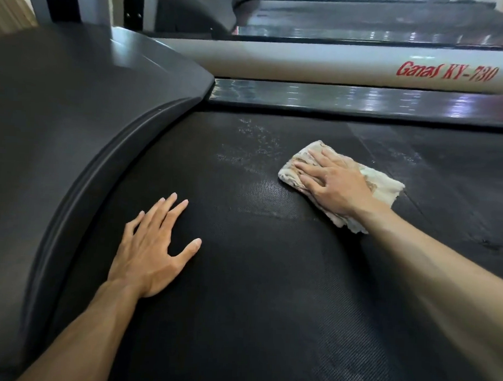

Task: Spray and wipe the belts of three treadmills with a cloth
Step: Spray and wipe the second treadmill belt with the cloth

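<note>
We see the black textured treadmill belt (269, 290), wet in places. On it our right hand (334, 184) presses flat, fingers straight, the folded beige cloth (384, 186). Our left hand (151, 255) rests with open, spread fingers.

free: open belt (270, 276) between hands | blocked left: raised motor cover (76, 113) | blocked far: side rail (362, 100)
</note>
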`<state>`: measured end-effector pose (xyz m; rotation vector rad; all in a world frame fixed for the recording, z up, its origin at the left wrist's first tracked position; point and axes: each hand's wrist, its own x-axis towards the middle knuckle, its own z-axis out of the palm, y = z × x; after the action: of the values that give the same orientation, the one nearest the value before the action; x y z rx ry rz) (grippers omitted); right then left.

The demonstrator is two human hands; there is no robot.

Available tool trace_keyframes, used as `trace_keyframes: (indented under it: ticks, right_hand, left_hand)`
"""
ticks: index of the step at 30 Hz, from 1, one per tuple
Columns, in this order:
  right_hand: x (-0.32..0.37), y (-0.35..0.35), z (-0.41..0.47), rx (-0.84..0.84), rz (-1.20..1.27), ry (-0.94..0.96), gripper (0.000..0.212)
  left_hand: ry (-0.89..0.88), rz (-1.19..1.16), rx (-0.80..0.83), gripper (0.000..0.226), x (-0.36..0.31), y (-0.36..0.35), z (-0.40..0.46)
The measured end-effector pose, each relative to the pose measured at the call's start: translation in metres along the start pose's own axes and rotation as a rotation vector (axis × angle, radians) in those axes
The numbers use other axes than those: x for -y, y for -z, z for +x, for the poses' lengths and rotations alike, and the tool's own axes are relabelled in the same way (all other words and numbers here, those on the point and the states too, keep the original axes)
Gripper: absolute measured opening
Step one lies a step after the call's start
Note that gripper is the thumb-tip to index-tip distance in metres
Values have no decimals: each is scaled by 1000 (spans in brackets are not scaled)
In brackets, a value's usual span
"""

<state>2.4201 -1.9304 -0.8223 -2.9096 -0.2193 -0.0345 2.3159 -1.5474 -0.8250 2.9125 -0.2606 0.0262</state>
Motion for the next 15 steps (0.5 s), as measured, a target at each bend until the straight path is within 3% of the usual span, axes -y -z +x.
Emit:
trace_keyframes:
  ticks: [4, 8, 13, 15]
  right_hand:
    - [39, -7, -11, 41, 25, 103, 60]
    - [16, -4, -59, 15, 62, 247, 53]
    - [9, -1, 1, 3, -32, 50, 68]
    - [33, -8, 17, 7, -69, 35, 61]
  left_hand:
    - [6, 13, -5, 90, 0, 0, 0]
    - [6, 23, 4, 90, 0, -1, -1]
    - [-2, 42, 13, 92, -1, -2, 1]
    - [-2, 40, 12, 92, -1, 0, 1]
